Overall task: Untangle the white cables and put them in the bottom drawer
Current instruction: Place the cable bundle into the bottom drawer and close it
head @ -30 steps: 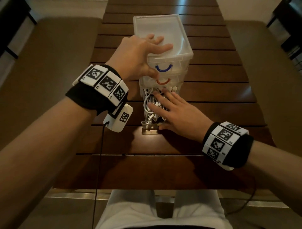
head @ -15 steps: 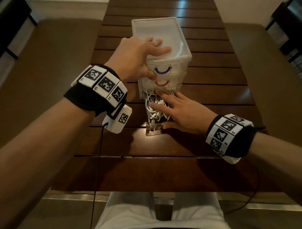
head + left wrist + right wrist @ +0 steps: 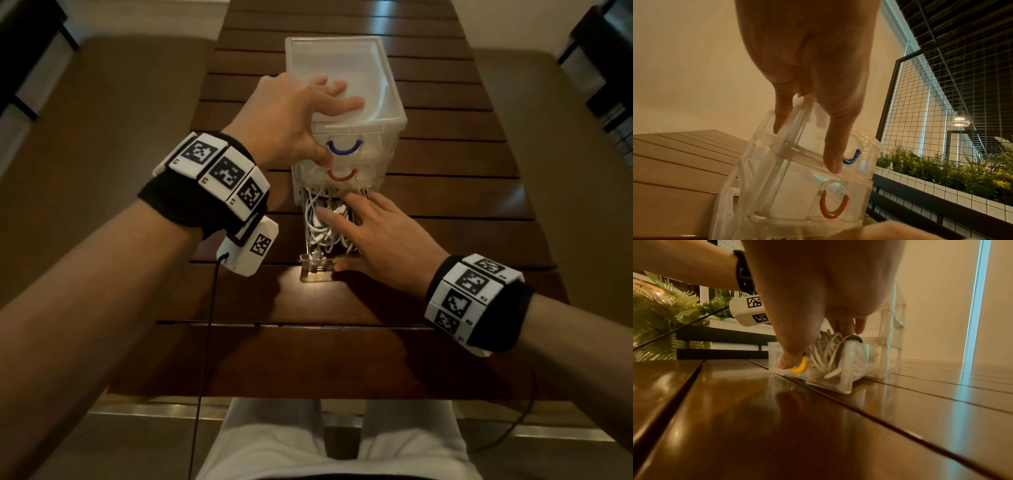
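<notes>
A clear plastic drawer unit (image 3: 342, 68) stands upright on the table, with a blue handle (image 3: 343, 148) on its top drawer and a red handle (image 3: 342, 175) on the middle one. Its bottom drawer (image 3: 317, 274) is pulled out toward me and holds a heap of white cables (image 3: 317, 226). My left hand (image 3: 334, 132) grips the unit's front left top corner, fingers on the lid, thumb on the front (image 3: 805, 148). My right hand (image 3: 334, 236) lies flat on the cables (image 3: 824, 356). Its thumb rests at the drawer front (image 3: 838, 378) by the yellow handle (image 3: 799, 366).
The slatted dark wooden table (image 3: 308, 359) runs away from me, with padded benches (image 3: 120, 137) on both sides. A black wire (image 3: 205, 342) hangs from my left wrist. A planter with greenery (image 3: 941, 170) and a wire grid stand beyond the table.
My right hand's fingers have crept forward over the cables to the unit's front, and the drawer looks slightly further in. The left hand keeps its hold.
</notes>
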The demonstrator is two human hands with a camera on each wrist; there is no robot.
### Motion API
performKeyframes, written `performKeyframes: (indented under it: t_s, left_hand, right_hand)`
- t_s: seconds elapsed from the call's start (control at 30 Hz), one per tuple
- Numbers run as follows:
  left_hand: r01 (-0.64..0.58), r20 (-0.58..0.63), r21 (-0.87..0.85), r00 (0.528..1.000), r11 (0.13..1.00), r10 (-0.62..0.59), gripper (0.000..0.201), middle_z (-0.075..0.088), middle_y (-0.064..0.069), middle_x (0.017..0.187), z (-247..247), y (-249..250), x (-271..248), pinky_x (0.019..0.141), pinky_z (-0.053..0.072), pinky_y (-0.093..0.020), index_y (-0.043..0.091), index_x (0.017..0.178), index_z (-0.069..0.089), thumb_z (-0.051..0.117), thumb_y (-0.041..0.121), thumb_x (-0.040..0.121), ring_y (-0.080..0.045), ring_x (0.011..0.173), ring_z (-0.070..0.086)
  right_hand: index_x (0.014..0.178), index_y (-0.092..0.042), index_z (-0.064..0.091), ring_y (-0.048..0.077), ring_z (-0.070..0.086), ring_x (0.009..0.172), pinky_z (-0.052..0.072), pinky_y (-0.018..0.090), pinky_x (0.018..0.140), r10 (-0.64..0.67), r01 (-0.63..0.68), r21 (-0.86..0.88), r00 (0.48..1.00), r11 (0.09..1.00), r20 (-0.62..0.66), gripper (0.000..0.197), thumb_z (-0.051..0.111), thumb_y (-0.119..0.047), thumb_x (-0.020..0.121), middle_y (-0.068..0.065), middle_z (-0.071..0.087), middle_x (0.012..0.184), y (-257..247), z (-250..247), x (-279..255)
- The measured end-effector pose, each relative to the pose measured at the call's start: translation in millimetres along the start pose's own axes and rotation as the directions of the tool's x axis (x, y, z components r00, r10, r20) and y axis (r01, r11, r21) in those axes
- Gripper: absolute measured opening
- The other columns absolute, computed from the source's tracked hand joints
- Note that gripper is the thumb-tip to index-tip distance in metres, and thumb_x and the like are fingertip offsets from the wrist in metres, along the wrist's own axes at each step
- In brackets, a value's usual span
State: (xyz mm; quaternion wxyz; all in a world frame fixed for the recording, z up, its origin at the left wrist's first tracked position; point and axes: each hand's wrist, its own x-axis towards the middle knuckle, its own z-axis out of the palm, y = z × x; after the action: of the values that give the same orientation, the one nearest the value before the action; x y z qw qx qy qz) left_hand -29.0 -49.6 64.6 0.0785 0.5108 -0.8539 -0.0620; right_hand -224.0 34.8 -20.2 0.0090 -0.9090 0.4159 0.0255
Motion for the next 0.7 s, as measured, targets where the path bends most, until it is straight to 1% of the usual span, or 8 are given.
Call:
performKeyframes:
  t_s: [0.13, 0.23, 0.3, 0.4, 0.47, 0.53, 0.57, 0.7]
  left_hand:
    - [-0.001, 0.004, 0.002, 1.000, 1.000, 0.001, 0.084, 0.029, 0.003, 0.157, 0, -2, 1, 0.120, 0.017, -0.046, 0.040, 0.146, 0.034, 0.077, 0.045, 0.075, -0.016, 0.147, 0.023]
    - [0.008, 0.007, 0.006, 1.000, 1.000, -0.008, 0.084, 0.028, 0.004, 0.158, -1, -2, 1, 0.119, 0.016, -0.044, 0.040, 0.147, 0.033, 0.076, 0.044, 0.075, -0.016, 0.147, 0.022]
    - [0.014, 0.007, 0.001, 1.000, 1.000, -0.014, 0.083, 0.028, 0.005, 0.158, -1, -1, 1, 0.119, 0.016, -0.044, 0.040, 0.147, 0.033, 0.076, 0.043, 0.075, -0.015, 0.147, 0.022]
    - [0.019, -0.005, -0.017, 1.000, 1.000, -0.019, 0.084, 0.029, 0.005, 0.158, 0, 0, 0, 0.119, 0.017, -0.044, 0.040, 0.146, 0.034, 0.077, 0.043, 0.074, -0.014, 0.147, 0.023]
    - [0.018, -0.002, -0.012, 1.000, 1.000, -0.018, 0.084, 0.029, 0.006, 0.158, 1, -1, 1, 0.119, 0.017, -0.045, 0.040, 0.146, 0.034, 0.077, 0.044, 0.074, -0.014, 0.147, 0.022]
    - [0.017, 0.000, -0.009, 1.000, 1.000, -0.017, 0.084, 0.029, 0.006, 0.157, 2, -2, 2, 0.119, 0.018, -0.046, 0.041, 0.146, 0.034, 0.077, 0.045, 0.073, -0.014, 0.147, 0.023]
    - [0.020, 0.001, -0.009, 1.000, 1.000, -0.020, 0.084, 0.029, 0.006, 0.157, 2, -3, 2, 0.119, 0.018, -0.046, 0.041, 0.146, 0.034, 0.077, 0.045, 0.073, -0.014, 0.147, 0.023]
    - [0.030, -0.009, -0.008, 1.000, 1.000, -0.030, 0.084, 0.031, 0.005, 0.157, 1, -6, 3, 0.119, 0.020, -0.048, 0.041, 0.145, 0.036, 0.078, 0.047, 0.072, -0.014, 0.146, 0.025]
  right_hand:
    - [0.152, -0.030, 0.016, 0.036, 0.032, 0.139, 0.030, 0.041, 0.114, -0.018, 0.018, 0.002, 0.998, 1.000, 0.062, 0.087, 0.060, -0.061, 0.084, 0.014, 0.028, 0.152, 6, -4, 7]
    - [0.153, -0.028, 0.017, 0.034, 0.038, 0.138, 0.019, 0.042, 0.117, -0.014, 0.015, -0.050, 1.000, 0.999, 0.022, 0.087, 0.059, -0.061, 0.085, 0.016, 0.033, 0.150, 4, -4, 5]
    - [0.153, -0.025, 0.021, 0.034, 0.041, 0.137, 0.021, 0.044, 0.116, 0.012, -0.013, -0.037, 1.000, 0.999, -0.013, 0.087, 0.064, -0.054, 0.084, 0.018, 0.037, 0.149, 0, -3, 0]
    - [0.147, -0.019, 0.039, 0.039, 0.045, 0.134, 0.049, 0.046, 0.099, -0.054, 0.050, -0.030, 0.990, 0.998, -0.132, 0.070, 0.071, -0.030, 0.086, 0.023, 0.042, 0.148, -7, 7, -9]
    - [0.145, -0.016, 0.045, 0.041, 0.047, 0.132, 0.057, 0.042, 0.085, -0.122, 0.106, -0.091, 0.974, 0.990, -0.191, 0.064, 0.066, -0.010, 0.085, 0.024, 0.044, 0.146, -8, 15, -14]
    - [0.144, -0.015, 0.047, 0.042, 0.049, 0.130, 0.059, 0.038, 0.074, -0.138, 0.118, -0.105, 0.969, 0.987, -0.207, 0.069, 0.064, -0.002, 0.078, 0.023, 0.046, 0.145, -6, 22, -12]
    - [0.144, -0.015, 0.046, 0.042, 0.047, 0.132, 0.059, 0.038, 0.074, -0.131, 0.115, -0.091, 0.972, 0.989, -0.196, 0.072, 0.068, -0.001, 0.078, 0.022, 0.045, 0.147, -5, 24, -10]
    - [0.149, -0.022, 0.035, 0.040, 0.037, 0.140, 0.057, 0.048, 0.089, -0.099, 0.100, 0.003, 0.986, 0.995, -0.133, 0.076, 0.073, -0.007, 0.085, 0.018, 0.036, 0.154, 2, 29, 1]
